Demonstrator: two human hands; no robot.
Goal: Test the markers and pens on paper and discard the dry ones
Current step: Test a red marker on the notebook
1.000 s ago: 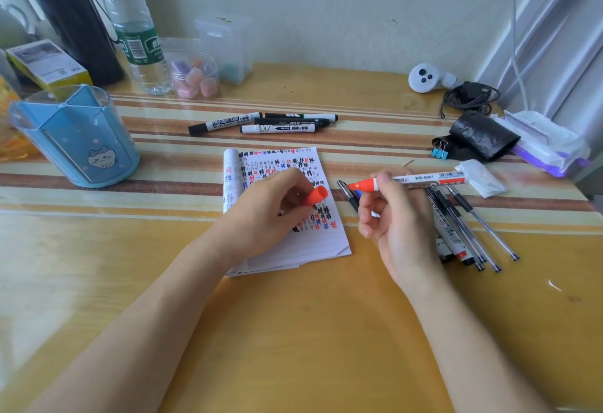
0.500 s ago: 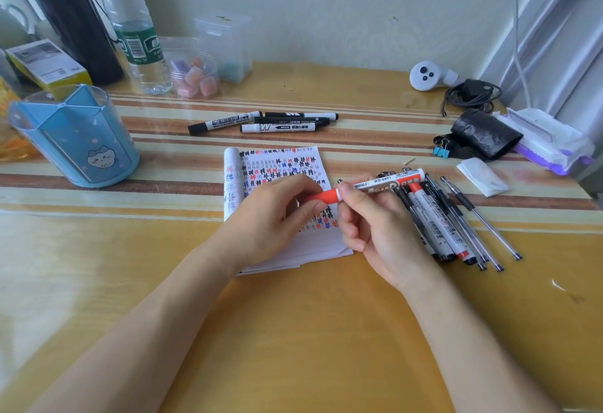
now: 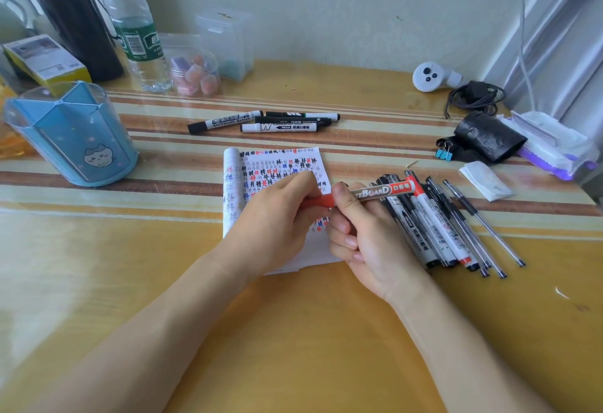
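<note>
Now both hands meet on a red whiteboard marker [image 3: 385,191] above the notepad [image 3: 280,168].

Head view: the left hand [image 3: 277,223] pinches the red cap [image 3: 321,201] in a closed grip, while the right hand [image 3: 365,236] holds the barrel. Just right, a bundle of markers and pens [image 3: 450,233] lies on the worktop [image 3: 293,331]; three more markers [image 3: 264,122] lie farther away, a blue pen holder [image 3: 71,132] at far left.

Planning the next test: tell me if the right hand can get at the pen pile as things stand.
Probably yes, once freed. The right hand holds the red whiteboard marker, whose cap end the left hand grips. The pen pile lies right beside it, nothing between them.
</note>
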